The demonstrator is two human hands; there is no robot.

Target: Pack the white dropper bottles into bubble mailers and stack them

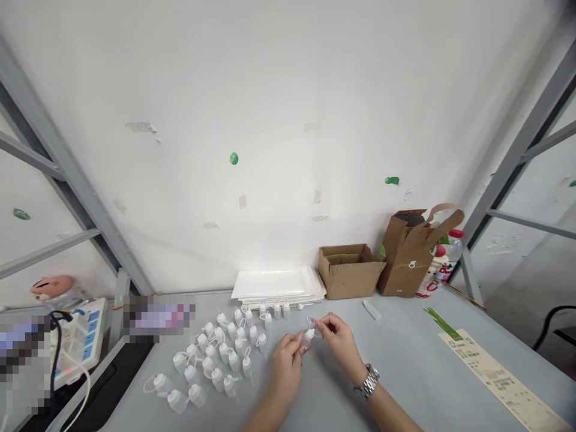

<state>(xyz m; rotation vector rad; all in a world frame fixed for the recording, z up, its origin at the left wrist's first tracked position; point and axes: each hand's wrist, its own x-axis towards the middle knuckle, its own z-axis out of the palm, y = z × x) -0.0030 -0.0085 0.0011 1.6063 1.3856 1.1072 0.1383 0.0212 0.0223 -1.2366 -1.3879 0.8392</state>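
Hands (285,361) are mostly closed, the left holding a small bottle (307,340), the right (339,341) pinching at its tip (310,332).

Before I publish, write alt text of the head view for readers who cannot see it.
A person's left hand holds a small bottle while the right hand works near its tip, over a grey table. Many similar bottles are grouped to the left; behind are a white stack, an open box and a bag.

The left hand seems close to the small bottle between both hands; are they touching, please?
Touching: the head view shows the left hand gripping the bottle in its fingers.
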